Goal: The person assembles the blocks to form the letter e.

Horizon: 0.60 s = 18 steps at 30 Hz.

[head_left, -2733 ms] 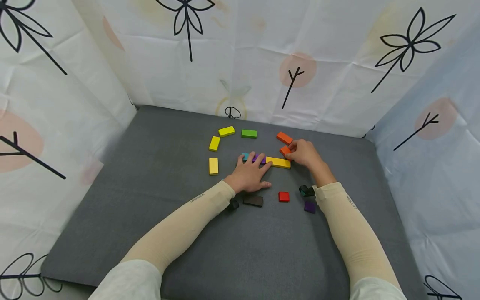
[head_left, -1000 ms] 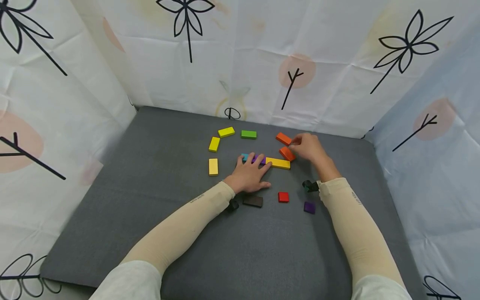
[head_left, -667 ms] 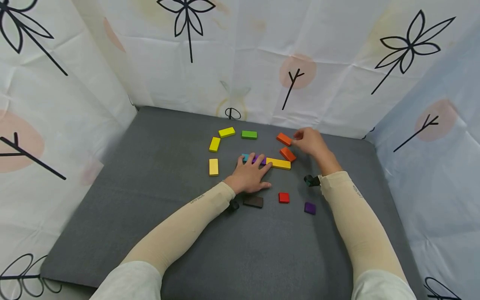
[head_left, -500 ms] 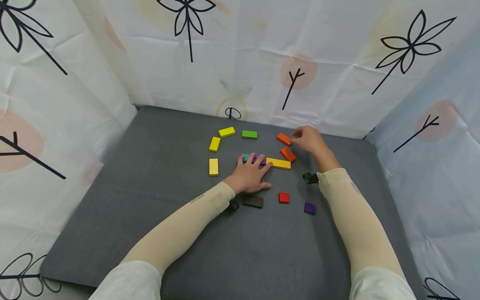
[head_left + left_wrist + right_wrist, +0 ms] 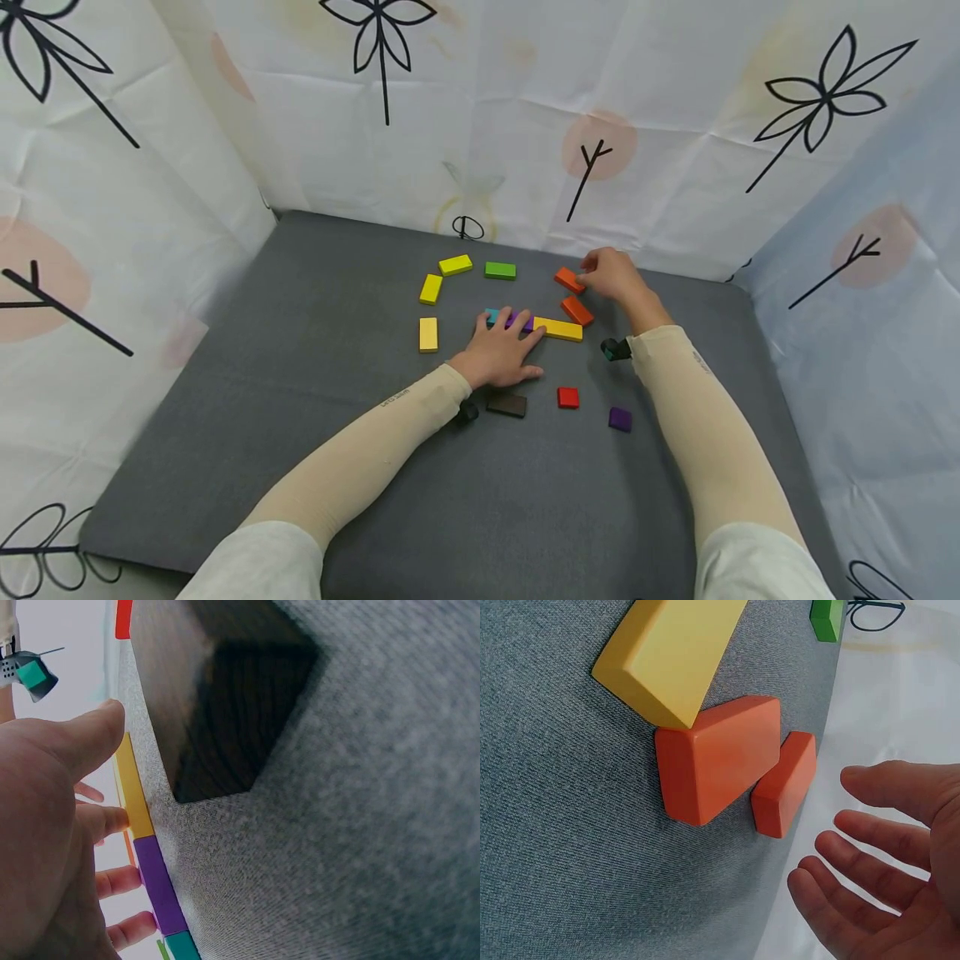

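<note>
My left hand (image 5: 501,352) lies with fingers spread over a row of blocks, its fingertips on or right at them. The row runs from a teal block (image 5: 182,945) through a purple block (image 5: 160,883) to a long yellow block (image 5: 558,329). My right hand (image 5: 617,277) is at the far orange block (image 5: 569,280), its thumb and fingertips overlapping the block's right end in the head view. In the right wrist view those fingers are apart, holding nothing. A nearer orange block (image 5: 721,759) sits angled, one corner right at the long yellow block's end.
To the left, several yellow blocks (image 5: 428,334) form a curve toward a green block (image 5: 500,271). A dark brown block (image 5: 507,406), a red block (image 5: 567,397) and a dark purple block (image 5: 619,419) lie nearer on the grey table (image 5: 450,517). A patterned white curtain (image 5: 510,100) surrounds the back.
My right hand has let go of the nearer orange block, which now shows fully, and has moved away to the far orange block. My left hand has stayed in place.
</note>
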Motion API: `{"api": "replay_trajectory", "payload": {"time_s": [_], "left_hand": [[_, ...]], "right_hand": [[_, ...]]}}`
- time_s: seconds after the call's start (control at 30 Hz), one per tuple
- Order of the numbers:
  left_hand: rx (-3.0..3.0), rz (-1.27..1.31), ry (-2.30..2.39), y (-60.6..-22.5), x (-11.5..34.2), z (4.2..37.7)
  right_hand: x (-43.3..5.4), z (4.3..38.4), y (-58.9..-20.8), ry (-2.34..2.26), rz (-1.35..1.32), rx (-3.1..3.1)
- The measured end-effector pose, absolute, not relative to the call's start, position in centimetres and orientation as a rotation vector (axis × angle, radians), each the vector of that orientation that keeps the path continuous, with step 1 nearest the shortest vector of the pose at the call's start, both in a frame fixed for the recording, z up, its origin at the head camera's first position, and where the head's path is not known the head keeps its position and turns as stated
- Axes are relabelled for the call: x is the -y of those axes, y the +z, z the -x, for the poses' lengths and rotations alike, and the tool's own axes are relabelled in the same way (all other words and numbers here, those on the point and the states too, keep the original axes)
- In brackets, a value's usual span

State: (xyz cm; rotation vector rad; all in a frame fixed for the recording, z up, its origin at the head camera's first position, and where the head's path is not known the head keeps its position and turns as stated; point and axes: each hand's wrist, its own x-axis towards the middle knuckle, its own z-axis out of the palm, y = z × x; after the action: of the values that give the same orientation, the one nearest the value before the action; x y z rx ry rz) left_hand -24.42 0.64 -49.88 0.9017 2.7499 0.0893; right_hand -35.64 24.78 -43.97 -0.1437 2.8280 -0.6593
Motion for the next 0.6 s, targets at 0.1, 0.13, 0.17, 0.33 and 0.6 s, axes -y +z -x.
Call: {"api": "replay_trajectory", "payload": {"time_s": [0.1, 0.13, 0.17, 0.33, 0.6], "left_hand": [[-2.754, -0.904, 0.080, -50.0, -0.6, 24.4], [-2.756, -0.903, 0.078, -50.0, -0.6, 24.4], [-2.758, -0.901, 0.077, -50.0, -0.6, 24.4], [-2.758, -0.899, 0.081, -49.8, -0.6, 24.3], [-2.752, -0.899, 0.079, -49.6, -0.6, 24.3]], "right_hand": [[-24.8, 36.1, -44.4, -0.653, 0.143, -2.822], [-24.8, 36.2, -44.5, -0.650, 0.144, -2.818], [-24.8, 36.4, -44.7, -0.650, 0.144, -2.816], [-24.7, 36.8, -45.6, -0.652, 0.155, -2.808], [-24.5, 37.0, -46.0, -0.661, 0.149, -2.793]]}}
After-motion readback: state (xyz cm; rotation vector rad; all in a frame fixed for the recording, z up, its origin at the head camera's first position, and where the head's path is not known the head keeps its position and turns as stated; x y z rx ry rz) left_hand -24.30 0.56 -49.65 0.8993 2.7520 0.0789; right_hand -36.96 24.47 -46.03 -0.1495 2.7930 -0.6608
